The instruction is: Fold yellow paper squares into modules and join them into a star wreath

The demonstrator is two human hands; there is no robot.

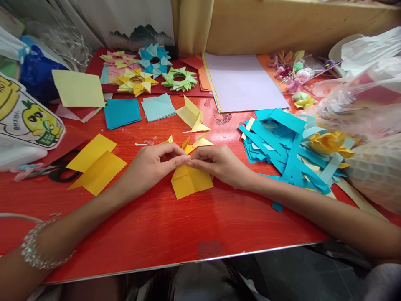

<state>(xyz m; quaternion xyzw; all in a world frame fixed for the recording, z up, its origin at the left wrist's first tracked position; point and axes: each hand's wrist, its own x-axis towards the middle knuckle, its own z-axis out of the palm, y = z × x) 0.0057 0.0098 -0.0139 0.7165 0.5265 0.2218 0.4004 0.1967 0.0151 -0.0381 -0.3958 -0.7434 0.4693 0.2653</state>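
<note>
Between my two hands is a creased yellow sheet of paper (191, 182), its lower part spread over the red table (150, 234). My left hand (159, 161) pinches its upper edge from the left, thumb and fingers together. From the right, my right hand (219, 165) pinches the same edge, the fingertips of both hands nearly meeting. Just behind the hands lie pale yellow folded paper pieces (203, 141), partly hidden. Farther back stands another pale yellow folded piece (191, 113). Two creased yellow sheets (100, 173) rest left of my left hand.
Blue paper strips (278, 146) are heaped at the right beside clear plastic bags (372, 121). Dark blue squares (122, 113), light blue squares (158, 107) and folded paper rings (178, 79) lie behind. Black-handled scissors (62, 171) are at the left. A lilac sheet (244, 81) lies at the back.
</note>
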